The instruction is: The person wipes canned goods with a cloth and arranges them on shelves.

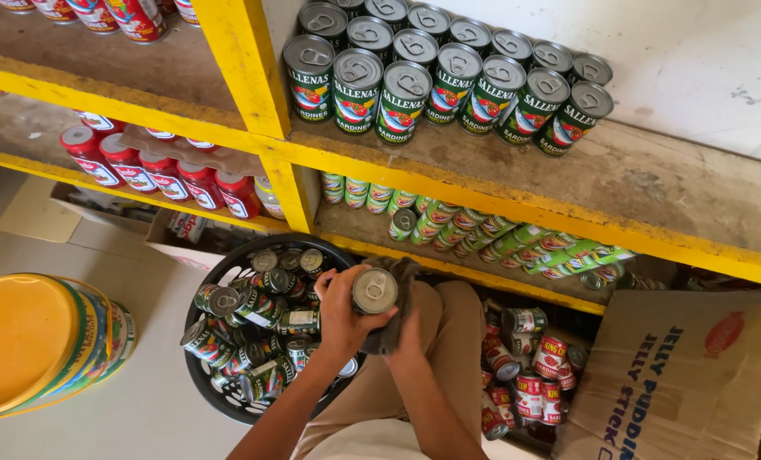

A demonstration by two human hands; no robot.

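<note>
basket (pixel 227 277) (black) holds green cans (pixel 265 328)

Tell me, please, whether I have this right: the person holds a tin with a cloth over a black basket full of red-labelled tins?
Not quite: in the head view the tins in the black basket have green labels, not red. The rest holds: both hands hold a tin with a cloth.

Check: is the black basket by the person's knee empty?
No: the black basket holds many green-labelled cans, beside the left hand that holds a can.
</note>
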